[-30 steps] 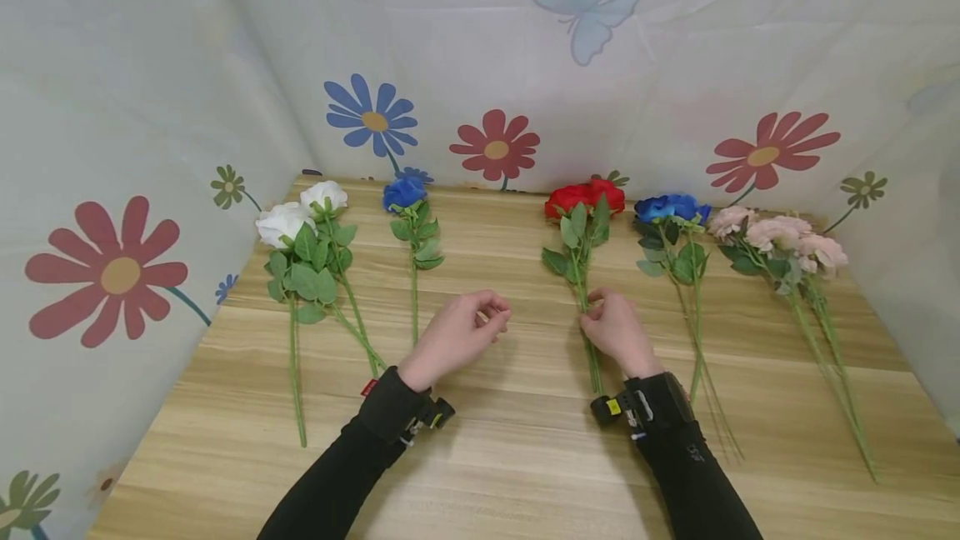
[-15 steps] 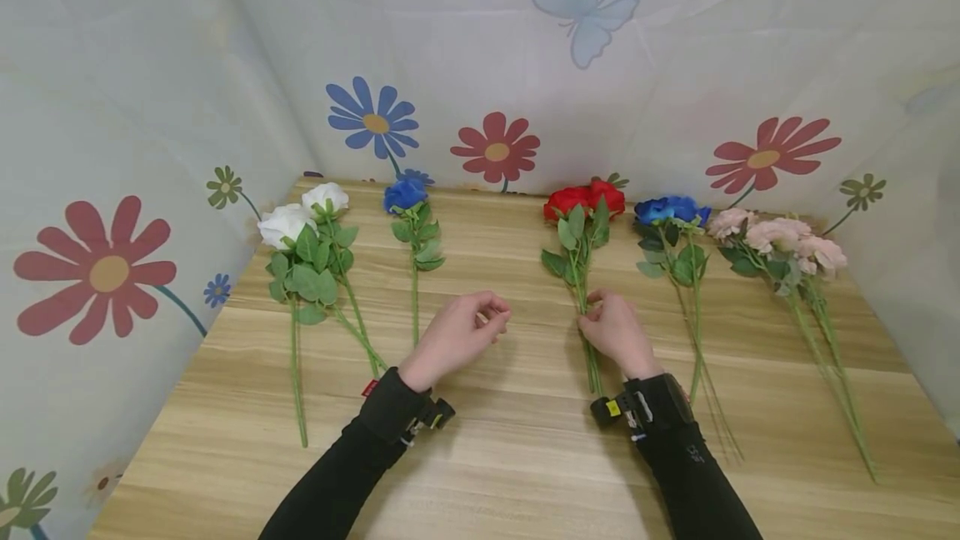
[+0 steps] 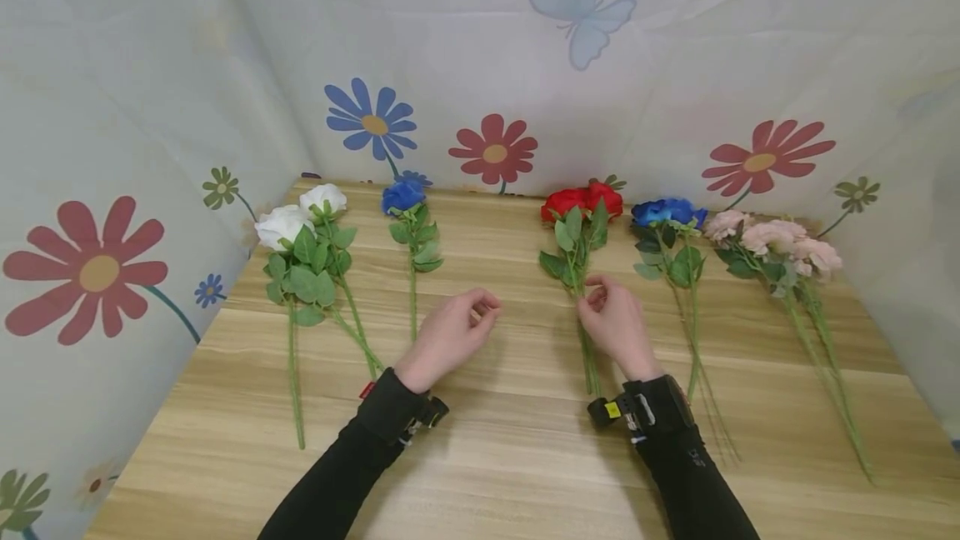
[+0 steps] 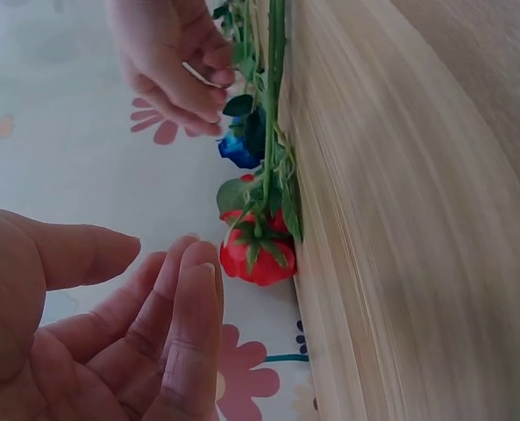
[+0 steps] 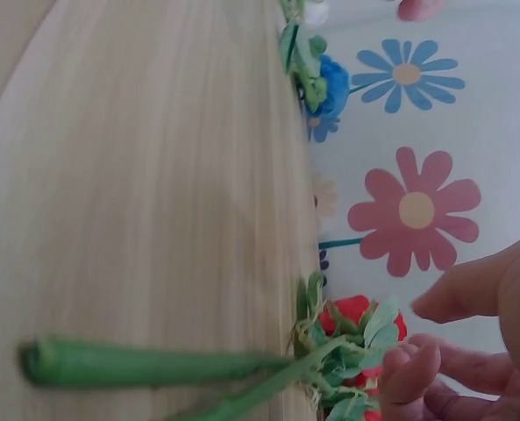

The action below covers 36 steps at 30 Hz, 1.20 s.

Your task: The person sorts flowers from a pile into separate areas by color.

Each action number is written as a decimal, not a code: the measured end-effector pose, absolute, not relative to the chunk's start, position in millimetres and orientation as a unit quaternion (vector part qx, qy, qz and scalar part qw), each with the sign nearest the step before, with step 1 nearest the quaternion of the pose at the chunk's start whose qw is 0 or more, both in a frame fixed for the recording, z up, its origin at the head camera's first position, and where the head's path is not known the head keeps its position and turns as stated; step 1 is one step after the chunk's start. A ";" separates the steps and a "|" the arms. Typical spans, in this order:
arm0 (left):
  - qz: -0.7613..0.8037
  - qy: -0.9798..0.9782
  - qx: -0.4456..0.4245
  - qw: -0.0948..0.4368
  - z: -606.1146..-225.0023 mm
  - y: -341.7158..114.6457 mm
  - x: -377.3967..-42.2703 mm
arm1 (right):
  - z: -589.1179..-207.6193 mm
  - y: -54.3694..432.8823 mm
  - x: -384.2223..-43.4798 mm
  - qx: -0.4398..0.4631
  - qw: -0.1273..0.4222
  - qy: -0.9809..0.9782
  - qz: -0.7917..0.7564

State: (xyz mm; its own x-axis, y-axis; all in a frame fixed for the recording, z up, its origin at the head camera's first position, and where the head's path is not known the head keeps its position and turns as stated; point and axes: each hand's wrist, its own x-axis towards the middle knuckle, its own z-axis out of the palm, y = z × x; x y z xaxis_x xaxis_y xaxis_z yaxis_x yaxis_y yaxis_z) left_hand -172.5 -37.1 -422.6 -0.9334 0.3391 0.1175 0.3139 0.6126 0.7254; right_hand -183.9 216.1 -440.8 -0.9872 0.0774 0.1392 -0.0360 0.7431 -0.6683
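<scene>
My left hand (image 3: 452, 333) hovers over the middle of the table, fingers loosely bent and nothing between them, as the left wrist view also shows. Just right of centre lie red roses (image 3: 581, 202) with green stems (image 3: 588, 361) pointing toward me. Over those stems is my right hand (image 3: 617, 325), its thumb and fingertips beside them in the head view. The right wrist view shows a gap between that thumb (image 5: 461, 294) and the fingers, with the red blooms (image 5: 352, 311) beyond. Left of my left hand lies a single blue rose (image 3: 403, 197).
White roses (image 3: 281, 226) lie at the left of the wooden table (image 3: 487, 473). Blue flowers (image 3: 667, 212) and pale pink flowers (image 3: 776, 237) lie to the right, stems toward me. A printed cloth (image 3: 450, 32) stands behind the table.
My right hand has shifted slightly forward along the red roses' stems. The left hand has barely moved, and the flowers lie as before.
</scene>
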 end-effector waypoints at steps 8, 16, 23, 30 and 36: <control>0.386 0.908 0.164 -0.014 -429.5 -50.0 -172.5 | -435.2 193.4 -182.5 -0.018 0.093 -0.843 0.529; 0.326 0.934 0.136 -0.062 -427.0 -77.2 -168.5 | -427.0 157.9 -182.2 -0.055 0.017 -0.729 0.682; 0.262 0.954 0.101 -0.110 -430.6 -114.6 -161.8 | -422.2 116.7 -178.8 -0.044 -0.040 -0.677 0.733; 0.200 0.968 0.051 -0.140 -431.2 -157.9 -149.4 | -424.0 78.9 -176.9 -0.042 -0.085 -0.618 0.781; 0.170 0.979 -0.004 -0.111 -429.3 -191.8 -139.7 | -427.4 55.4 -174.1 -0.047 -0.132 -0.579 0.803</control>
